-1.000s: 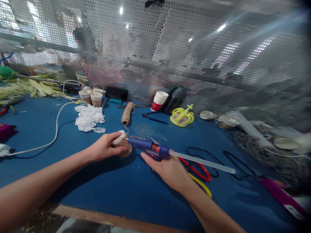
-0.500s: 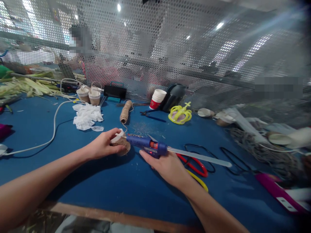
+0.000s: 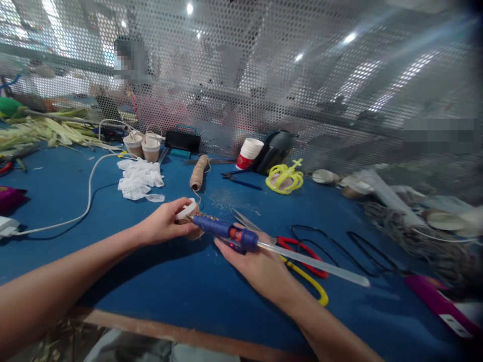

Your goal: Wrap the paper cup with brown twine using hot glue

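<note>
My left hand [image 3: 169, 221] is closed around a small white paper cup [image 3: 186, 211] partly wrapped in brown twine; the fingers hide much of it. In my right hand [image 3: 260, 261] is a blue hot glue gun [image 3: 222, 229], with a long clear glue stick [image 3: 313, 262] sticking out of its back. Its nozzle points left and meets the cup's side, though I cannot tell if it touches. From the cup a strand of twine runs up to a twine spool [image 3: 198, 172] lying on the table. Scissors [image 3: 302, 249] with red and yellow handles lie beside my right hand.
White gloves [image 3: 139, 178], two wrapped cups [image 3: 151, 148], pliers [image 3: 241, 181], a yellow crown [image 3: 285, 178] and stacked paper cups [image 3: 249, 152] stand or lie toward the back. A purple power strip [image 3: 439, 301] is at right. A perforated metal screen [image 3: 226, 75] rises behind the blue table.
The glue gun has tilted, its back end and glue stick now lower, its nozzle still at the cup. The whole view has shifted slightly, so the table things appear farther right.
</note>
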Demonstrator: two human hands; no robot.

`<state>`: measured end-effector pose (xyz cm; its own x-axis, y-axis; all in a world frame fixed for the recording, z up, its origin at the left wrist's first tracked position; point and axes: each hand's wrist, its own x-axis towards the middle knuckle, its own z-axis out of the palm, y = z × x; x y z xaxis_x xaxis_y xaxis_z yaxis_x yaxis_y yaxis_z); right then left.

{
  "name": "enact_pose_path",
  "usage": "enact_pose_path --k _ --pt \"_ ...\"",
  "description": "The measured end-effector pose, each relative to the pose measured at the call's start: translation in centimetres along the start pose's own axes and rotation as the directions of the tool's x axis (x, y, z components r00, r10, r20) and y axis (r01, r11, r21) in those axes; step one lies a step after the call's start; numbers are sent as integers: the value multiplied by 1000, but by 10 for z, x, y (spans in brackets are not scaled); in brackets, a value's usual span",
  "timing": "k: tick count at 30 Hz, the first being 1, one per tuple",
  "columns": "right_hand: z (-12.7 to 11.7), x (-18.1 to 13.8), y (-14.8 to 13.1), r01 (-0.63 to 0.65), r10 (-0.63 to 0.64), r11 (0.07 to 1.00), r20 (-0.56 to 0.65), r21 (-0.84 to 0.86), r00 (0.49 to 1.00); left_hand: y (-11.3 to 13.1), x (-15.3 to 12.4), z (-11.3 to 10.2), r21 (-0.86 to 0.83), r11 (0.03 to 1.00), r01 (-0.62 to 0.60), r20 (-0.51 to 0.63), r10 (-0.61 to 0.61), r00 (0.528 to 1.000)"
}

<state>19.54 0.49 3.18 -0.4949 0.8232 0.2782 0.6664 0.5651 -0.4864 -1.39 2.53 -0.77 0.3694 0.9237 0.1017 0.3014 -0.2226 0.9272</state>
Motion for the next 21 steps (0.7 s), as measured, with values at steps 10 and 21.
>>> enact_pose_path --k 10,21 --pt "1 0 -7 0 0 996 9 90 1000 -4 2 1 17 1000 -10 -15 10 1000" --pt "7 -2 11 88 -87 994 17 -64 996 -1 0 1 5 1000 -11 -4 11 1000"
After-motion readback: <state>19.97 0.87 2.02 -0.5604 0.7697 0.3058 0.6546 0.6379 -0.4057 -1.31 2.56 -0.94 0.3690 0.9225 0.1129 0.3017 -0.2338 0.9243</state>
